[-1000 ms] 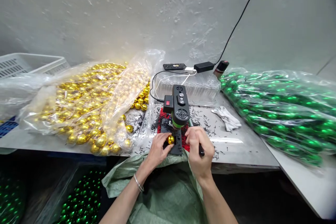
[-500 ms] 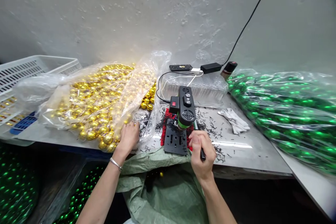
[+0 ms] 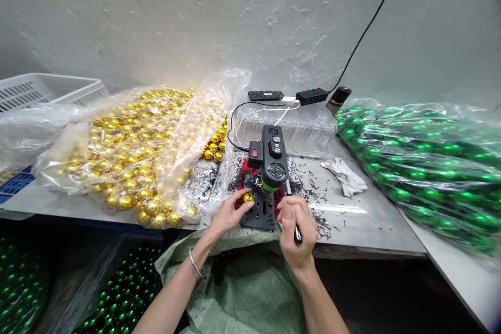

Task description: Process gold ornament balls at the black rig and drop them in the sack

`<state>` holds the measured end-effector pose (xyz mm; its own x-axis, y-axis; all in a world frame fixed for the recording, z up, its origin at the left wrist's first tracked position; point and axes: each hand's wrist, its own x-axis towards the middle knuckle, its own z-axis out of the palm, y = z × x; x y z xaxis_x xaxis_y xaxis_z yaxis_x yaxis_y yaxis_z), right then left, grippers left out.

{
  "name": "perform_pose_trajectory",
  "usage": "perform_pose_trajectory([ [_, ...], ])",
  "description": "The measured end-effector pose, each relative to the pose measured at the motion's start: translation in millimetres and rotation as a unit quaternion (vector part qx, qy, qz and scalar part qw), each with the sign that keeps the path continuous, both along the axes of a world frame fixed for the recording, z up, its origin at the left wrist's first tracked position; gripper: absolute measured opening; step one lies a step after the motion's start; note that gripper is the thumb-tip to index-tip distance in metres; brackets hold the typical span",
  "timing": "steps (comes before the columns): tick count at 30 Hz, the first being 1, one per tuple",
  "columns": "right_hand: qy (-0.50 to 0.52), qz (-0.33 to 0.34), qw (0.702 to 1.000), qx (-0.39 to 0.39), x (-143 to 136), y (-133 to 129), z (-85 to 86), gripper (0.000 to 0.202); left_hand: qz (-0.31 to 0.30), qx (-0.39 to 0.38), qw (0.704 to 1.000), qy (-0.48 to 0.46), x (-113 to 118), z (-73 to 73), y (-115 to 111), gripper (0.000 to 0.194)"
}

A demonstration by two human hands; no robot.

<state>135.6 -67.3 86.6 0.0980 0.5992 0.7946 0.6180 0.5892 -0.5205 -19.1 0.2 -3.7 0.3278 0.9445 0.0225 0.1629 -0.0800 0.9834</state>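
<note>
Between the thumb and fingers of my left hand is a shiny gold ball, with a dark spot on its top. It is held over the slotted black base plate, just left of the head of a small black press-like machine. My right hand is wrapped round the machine's lever handle, whose black end pokes out below the fist. Under the machine lies a red mat, strewn with small black scraps.
A clear bag of gold balls lies left, a bag of green balls right. White gloves rest near the machine. Behind it stand a clear plastic box and a black power adapter. A green sack hangs open at the table's front edge.
My left hand has moved right from the bag of gold balls to the machine's base plate, and a gold ball now shows in its fingers. My right hand stays on the lever.
</note>
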Motion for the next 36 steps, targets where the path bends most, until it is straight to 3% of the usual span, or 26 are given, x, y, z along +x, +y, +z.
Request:
perform_pose_trajectory([
  [4,-0.007,0.005,1.000,0.003,1.0,-0.2,-1.3,0.025,0.005,0.071,0.994,0.079,12.2,-7.0,-0.6,0.040],
  [8,-0.004,0.003,1.000,0.007,0.6,-0.5,-2.8,0.025,-0.021,0.159,0.972,0.170,11.0,-2.9,1.0,0.035],
  [12,-0.003,0.002,1.000,0.005,1.0,-0.8,-3.3,0.024,-0.064,0.217,0.953,0.203,9.7,1.3,1.3,0.034],
  [17,-0.006,0.007,1.000,0.002,2.0,-0.8,-1.9,0.024,-0.066,0.218,0.939,0.256,14.2,3.0,5.0,0.030],
  [24,-0.003,0.014,1.000,-0.004,2.8,-1.7,-7.3,0.023,0.007,0.257,0.941,0.220,26.6,-19.0,1.6,0.031],
  [28,-0.027,0.023,0.999,0.009,6.0,-0.8,-21.3,0.019,0.021,0.256,0.943,0.209,28.8,-24.0,-0.8,0.031],
  [36,-0.056,-0.008,0.996,0.062,7.1,6.8,-55.0,0.021,0.016,0.236,0.948,0.214,30.1,-20.0,0.8,0.028],
])
